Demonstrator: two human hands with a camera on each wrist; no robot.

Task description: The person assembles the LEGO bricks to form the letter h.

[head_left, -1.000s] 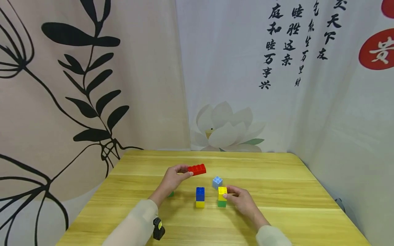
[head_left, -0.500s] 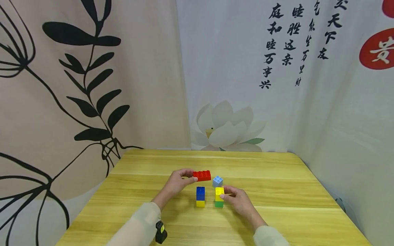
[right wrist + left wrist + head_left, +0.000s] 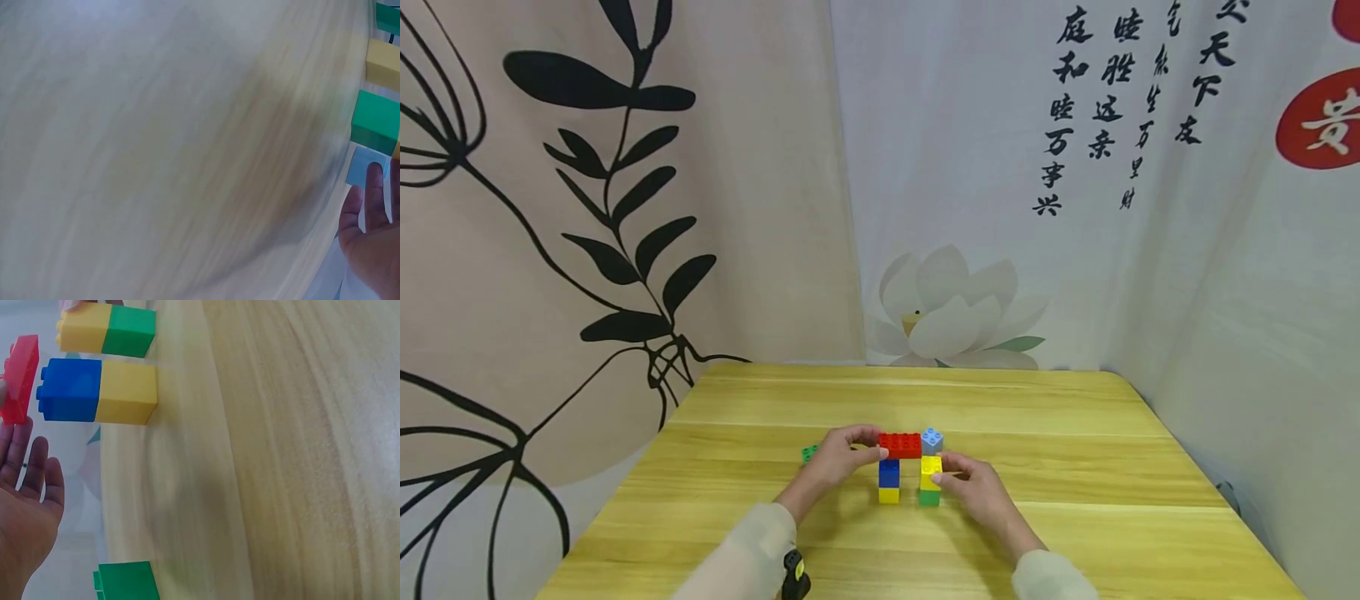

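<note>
My left hand (image 3: 842,460) pinches a red toy building brick (image 3: 900,446) by its left end. In the left wrist view, a small gap separates that brick from the studs of a blue brick (image 3: 70,390), which sits on a yellow brick (image 3: 127,392). To the right stands a second stack, a yellow brick (image 3: 931,472) on a green brick (image 3: 929,498). My right hand (image 3: 981,492) grips its upper brick between thumb and fingers. Only part of that hand and the green brick's side appear in the right wrist view.
Behind the right stack lies a light blue brick (image 3: 932,440). Another green brick (image 3: 809,452) rests left of my left hand, partly hidden by it in the head view. Everything stands on a wooden table (image 3: 1075,433) with printed curtains (image 3: 970,167) behind it.
My left hand has brought the red brick rightward and lower, over the stacks. My right hand has slid the yellow-and-green stack left, closer to the blue-and-yellow one.
</note>
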